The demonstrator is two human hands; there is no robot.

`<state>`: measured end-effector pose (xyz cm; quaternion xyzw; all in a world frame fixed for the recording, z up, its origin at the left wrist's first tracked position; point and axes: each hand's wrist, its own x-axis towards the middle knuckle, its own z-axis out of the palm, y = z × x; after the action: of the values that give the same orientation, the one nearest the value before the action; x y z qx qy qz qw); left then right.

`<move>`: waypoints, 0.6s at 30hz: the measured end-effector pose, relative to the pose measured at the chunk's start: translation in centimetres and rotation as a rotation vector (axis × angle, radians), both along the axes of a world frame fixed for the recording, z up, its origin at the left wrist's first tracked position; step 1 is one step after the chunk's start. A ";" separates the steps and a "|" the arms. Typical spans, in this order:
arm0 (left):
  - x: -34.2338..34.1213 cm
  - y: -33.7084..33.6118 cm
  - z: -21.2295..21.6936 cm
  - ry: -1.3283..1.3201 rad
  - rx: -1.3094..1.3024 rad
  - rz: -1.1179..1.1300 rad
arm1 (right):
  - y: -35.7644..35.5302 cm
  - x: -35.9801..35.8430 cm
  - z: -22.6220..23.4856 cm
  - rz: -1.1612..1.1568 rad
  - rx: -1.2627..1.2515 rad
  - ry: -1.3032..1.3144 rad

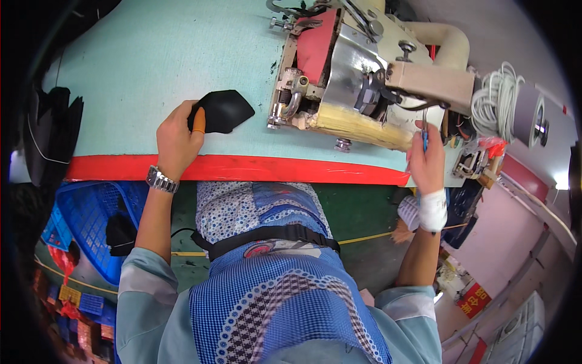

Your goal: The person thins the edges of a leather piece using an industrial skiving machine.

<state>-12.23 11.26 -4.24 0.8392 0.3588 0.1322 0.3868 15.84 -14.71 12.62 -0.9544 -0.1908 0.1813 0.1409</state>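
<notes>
A flat black piece of leather-like material [225, 113] with angled edges lies on the pale green tabletop [139, 73]. My left hand [177, 136] grips its left end, the thumb in an orange finger cover pressed on top. Over to the right, my right hand [429, 159] is closed around a small slim tool [425, 138] with a blue part and a metal tip. What kind of tool it is I cannot make out. This hand is beside the cloth-wrapped front edge of a machine [357, 91] with red and bare metal plates.
Red tape [242, 168] covers the table's near edge. More black pieces [53, 133] hang at the far left. A blue plastic basket [100, 224] stands below the table at left. A cord spool [527, 115] sits at the machine's right.
</notes>
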 end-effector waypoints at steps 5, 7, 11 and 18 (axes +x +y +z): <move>-0.3 -1.1 -2.3 -0.130 0.238 0.044 | 6.6 -5.5 5.4 0.890 -0.204 -0.171; -0.5 -0.7 -2.2 -0.122 0.210 0.047 | 9.6 -6.0 6.2 1.108 -0.233 -0.254; -1.1 -0.2 -2.8 -0.131 0.153 0.064 | 14.5 -4.6 6.6 1.521 -0.380 -0.426; -2.2 0.4 -4.4 -0.152 0.126 0.095 | 16.7 -5.0 5.4 1.803 -0.628 -0.466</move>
<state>-14.46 11.63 -8.63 0.8314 0.3589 0.2358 0.3527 10.84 1.97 18.06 -0.4569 -0.8140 0.0704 -0.3517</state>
